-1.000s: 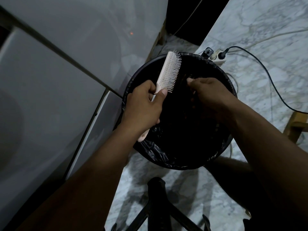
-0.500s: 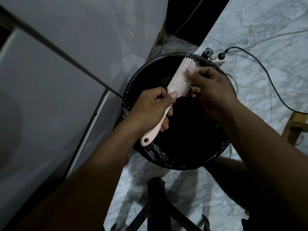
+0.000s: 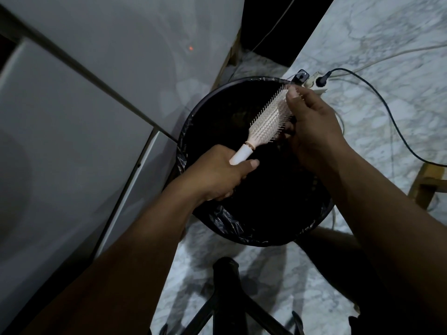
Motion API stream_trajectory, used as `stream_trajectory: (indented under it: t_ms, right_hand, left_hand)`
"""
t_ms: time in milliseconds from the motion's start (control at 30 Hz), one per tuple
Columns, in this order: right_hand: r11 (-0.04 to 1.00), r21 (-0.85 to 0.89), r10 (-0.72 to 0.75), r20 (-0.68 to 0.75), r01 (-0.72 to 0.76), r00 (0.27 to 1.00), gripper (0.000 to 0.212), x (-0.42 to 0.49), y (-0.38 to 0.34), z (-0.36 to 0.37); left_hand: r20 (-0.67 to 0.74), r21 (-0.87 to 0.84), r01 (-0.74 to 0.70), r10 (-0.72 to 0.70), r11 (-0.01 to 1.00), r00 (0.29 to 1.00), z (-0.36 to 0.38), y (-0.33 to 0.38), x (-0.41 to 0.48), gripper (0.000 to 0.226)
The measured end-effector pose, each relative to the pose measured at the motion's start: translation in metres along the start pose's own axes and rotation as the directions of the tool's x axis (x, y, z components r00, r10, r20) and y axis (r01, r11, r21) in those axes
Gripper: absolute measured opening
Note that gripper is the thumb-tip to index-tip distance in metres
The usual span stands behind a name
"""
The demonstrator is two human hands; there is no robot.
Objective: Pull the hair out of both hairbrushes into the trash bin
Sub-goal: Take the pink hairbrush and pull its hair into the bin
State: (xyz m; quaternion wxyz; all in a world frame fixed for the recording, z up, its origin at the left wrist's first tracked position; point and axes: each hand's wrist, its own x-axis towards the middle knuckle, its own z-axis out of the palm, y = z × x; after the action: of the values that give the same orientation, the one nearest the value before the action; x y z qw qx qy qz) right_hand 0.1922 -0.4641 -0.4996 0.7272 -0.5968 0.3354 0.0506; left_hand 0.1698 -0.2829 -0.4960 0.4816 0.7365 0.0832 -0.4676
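Marble flooring surrounded the lined trash bin (image 3: 242,228). We gripped the hairbrush (image 3: 268,119) handle in our left hand (image 3: 217,175), over the bin; our right hand (image 3: 312,126) pinched at the bristles. Best practice: pull outward along the bristles, releasing over the opening.

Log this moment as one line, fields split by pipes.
left hand: grips hairbrush handle | right hand: fingers at brush head's far end | brush: over trash bin, bristles up | second brush: not in view

Head view, steeply downward, close.
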Motion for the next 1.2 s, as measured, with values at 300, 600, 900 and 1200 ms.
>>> stream_trajectory:
  t_ms: [300,600,900,1200]
  right_hand:
    - [0.998,-0.027,-0.059,0.052,0.06,0.997,0.021,-0.003,0.006,-0.002]
    - [0.995,-0.091,-0.038,0.141,0.051,0.989,0.037,-0.007,0.007,0.004]
    - [0.985,-0.152,-0.086,-0.026,0.081,0.996,0.022,-0.008,-0.004,-0.001]
    - [0.969,0.148,0.221,-0.164,-0.198,0.961,0.043,0.006,-0.002,-0.003]
  left_hand:
    - [-0.095,0.136,-0.088,0.102,0.987,0.99,0.011,-0.001,0.001,0.038]
    - [-0.111,0.018,-0.122,0.123,0.992,0.986,0.015,0.003,-0.002,0.032]
    - [0.02,-0.07,-0.083,0.085,0.994,0.996,0.011,0.006,-0.006,0.027]
    - [-0.095,0.217,-0.13,0.153,0.968,0.984,-0.001,-0.001,-0.001,0.033]
